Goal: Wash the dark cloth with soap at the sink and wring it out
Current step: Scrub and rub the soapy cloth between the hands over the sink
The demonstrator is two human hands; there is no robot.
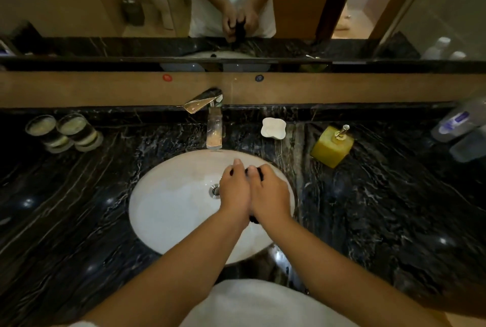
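Over the right half of the white oval sink (163, 211), my left hand (234, 190) and my right hand (271, 192) press side by side around the dark cloth (260, 172). Only small bits of the cloth show, at my fingertips and below my wrists; the rest is hidden inside both fists. The mirror shows the cloth bunched between the two hands. The chrome tap (214, 126) stands behind the basin, and no water stream is visible. A yellow soap dispenser (332, 146) sits on the counter to the right.
A white soap dish (273, 128) lies beside the tap. Two upturned glasses (63, 132) stand at the back left of the black marble counter (394, 208). Plastic bottles (462, 126) lie at the far right. The drain (215, 190) is just left of my hands.
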